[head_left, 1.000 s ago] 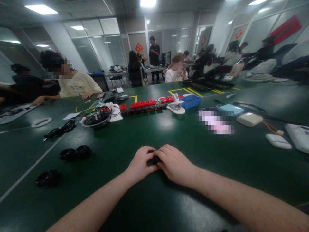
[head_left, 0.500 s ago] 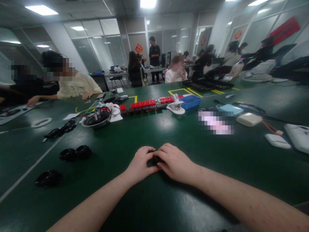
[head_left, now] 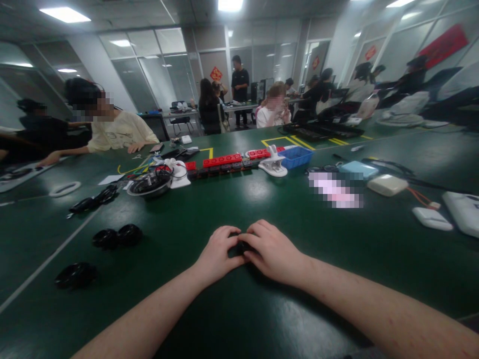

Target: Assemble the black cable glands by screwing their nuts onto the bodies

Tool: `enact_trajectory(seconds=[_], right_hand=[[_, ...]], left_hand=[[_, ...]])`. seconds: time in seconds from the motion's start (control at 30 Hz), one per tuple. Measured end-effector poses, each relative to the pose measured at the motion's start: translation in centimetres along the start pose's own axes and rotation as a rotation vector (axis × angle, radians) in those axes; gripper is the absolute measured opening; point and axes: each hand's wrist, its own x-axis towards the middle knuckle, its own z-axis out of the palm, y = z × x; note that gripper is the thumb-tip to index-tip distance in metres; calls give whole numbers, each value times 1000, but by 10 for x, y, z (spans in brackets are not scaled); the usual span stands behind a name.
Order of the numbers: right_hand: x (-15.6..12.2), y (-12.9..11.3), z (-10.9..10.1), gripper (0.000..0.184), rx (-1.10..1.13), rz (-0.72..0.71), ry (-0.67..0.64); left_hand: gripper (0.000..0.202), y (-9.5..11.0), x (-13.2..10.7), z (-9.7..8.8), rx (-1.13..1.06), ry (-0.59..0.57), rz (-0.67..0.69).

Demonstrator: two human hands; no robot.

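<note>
My left hand (head_left: 219, 252) and my right hand (head_left: 273, 252) meet low over the green table, fingers curled in from both sides around a small black object (head_left: 244, 245). Most of that object is covered by my fingers, so its kind does not show. To the left lie glossy black bundles that look like coiled cables: a pair (head_left: 118, 236) side by side and a single one (head_left: 76, 275) nearer to me.
Farther back stand a metal bowl of black cables (head_left: 149, 185), red blocks in a row (head_left: 222, 160), a white clip stand (head_left: 273, 164) and a blue bin (head_left: 296, 157). Chargers and a white case (head_left: 432, 218) lie at right. A person (head_left: 121, 130) sits across at left.
Both hands stay in nearly the same place around the black object, the right hand's knuckles a touch higher. The view has shifted very slightly.
</note>
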Motion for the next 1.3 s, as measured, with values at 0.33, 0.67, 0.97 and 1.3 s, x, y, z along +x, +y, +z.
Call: enact_trajectory(seconds=[0.33,0.67,0.97,1.3], right_hand=[[1,-1,-1,20,12,6,-21],[1,0,0,19,15,-12,8],[1,0,-1,20,21,-20,21],[1,1,0,20,31,-22,21]], left_hand=[[29,0,0,-1,-4,-7,-2],[26,-1,0,0,-10,-2,-2],[25,0,-1,-1,-7,-7,-2],[27,-1,0,0,-6,-10,-9]])
